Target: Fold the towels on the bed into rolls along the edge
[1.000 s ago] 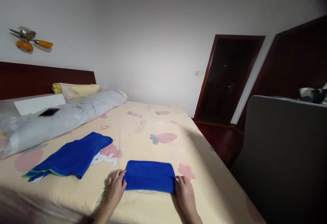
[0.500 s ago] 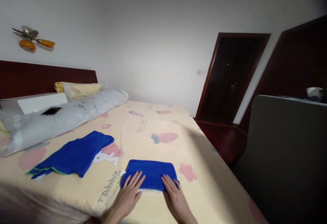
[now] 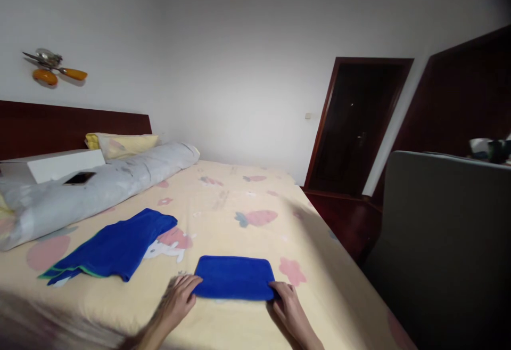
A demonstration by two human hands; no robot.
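Note:
A blue cloth (image 3: 235,277), folded into a flat rectangle, lies on the patterned bed sheet (image 3: 223,217) in front of me. My left hand (image 3: 182,298) grips its near left corner between thumb and fingers. At the near right corner, my right hand (image 3: 288,307) pinches the cloth the same way. Both hands rest low, close to the sheet. A second blue cloth (image 3: 120,246) with green edging is spread loosely and unevenly on the sheet to the left, apart from both hands.
Across the bed's head side lies a long grey roll (image 3: 131,174) with a phone (image 3: 80,178) on it. Behind it are a white box (image 3: 66,164) and a yellow pillow (image 3: 130,145). A dark grey panel (image 3: 439,249) stands to the right, before a dark door (image 3: 353,131).
Both hands have gone from lying flat on the folded cloth to gripping its two near corners. They have moved outward, and the white tag at its left no longer shows.

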